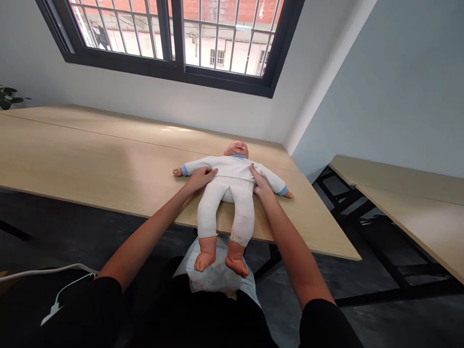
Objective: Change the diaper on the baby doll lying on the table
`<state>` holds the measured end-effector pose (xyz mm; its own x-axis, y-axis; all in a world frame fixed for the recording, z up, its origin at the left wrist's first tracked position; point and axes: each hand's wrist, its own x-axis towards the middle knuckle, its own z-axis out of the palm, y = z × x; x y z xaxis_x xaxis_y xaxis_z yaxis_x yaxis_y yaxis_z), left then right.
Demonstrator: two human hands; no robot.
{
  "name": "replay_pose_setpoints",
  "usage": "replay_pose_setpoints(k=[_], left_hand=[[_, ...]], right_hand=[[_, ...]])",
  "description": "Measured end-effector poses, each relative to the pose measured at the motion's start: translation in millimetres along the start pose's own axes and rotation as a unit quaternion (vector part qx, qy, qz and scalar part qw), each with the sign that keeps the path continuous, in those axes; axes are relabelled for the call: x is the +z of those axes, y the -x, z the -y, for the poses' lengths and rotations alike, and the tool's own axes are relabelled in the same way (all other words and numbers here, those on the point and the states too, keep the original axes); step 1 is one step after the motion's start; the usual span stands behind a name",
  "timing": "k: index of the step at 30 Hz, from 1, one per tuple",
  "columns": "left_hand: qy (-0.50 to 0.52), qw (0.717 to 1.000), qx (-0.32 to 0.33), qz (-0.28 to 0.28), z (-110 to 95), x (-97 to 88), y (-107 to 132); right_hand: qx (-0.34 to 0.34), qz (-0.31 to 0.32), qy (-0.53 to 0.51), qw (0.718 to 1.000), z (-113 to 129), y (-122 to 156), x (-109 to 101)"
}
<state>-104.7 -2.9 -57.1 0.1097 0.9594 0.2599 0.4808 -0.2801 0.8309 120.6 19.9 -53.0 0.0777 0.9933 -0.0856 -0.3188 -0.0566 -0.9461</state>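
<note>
A baby doll (pixel 232 168) in a white top with blue collar and cuffs and white trousers lies on its back on a light wooden table (pixel 145 188). Its head points toward the window, and its bare feet hang past the near edge. My left hand (pixel 200 178) grips the doll's waist on the left side, thumb on top and fingers partly hidden beneath. On the other side, my right hand (pixel 260 181) holds the waist the same way, its thumb on the white top. The doll's arms stretch out to both sides.
A plastic bag with pale contents (pixel 213 270) is below the table's edge, by my body. A second table (pixel 409 203) with black legs stands to the right. A barred window (pixel 177 72) is behind. White cables (pixel 54 273) run at lower left, and a plant (pixel 9 96) stands far left.
</note>
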Motion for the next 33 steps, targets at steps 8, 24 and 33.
replay_pose_setpoints(k=[8, 24, 33], left_hand=[[0.067, 0.996, 0.033, -0.058, -30.1, -14.9, 129.4], [0.288, 0.932, -0.218, 0.034, -41.7, 27.8, 219.6], [0.426, 0.856, -0.286, 0.062, -50.7, 29.5, 219.7]], right_hand=[[-0.065, -0.075, 0.130, 0.986, 1.0, 116.1, -25.7], [-0.371, -0.042, 0.538, 0.756, -60.3, 253.7, -18.4], [-0.352, -0.068, 0.485, 0.797, -65.9, 252.9, -14.0]])
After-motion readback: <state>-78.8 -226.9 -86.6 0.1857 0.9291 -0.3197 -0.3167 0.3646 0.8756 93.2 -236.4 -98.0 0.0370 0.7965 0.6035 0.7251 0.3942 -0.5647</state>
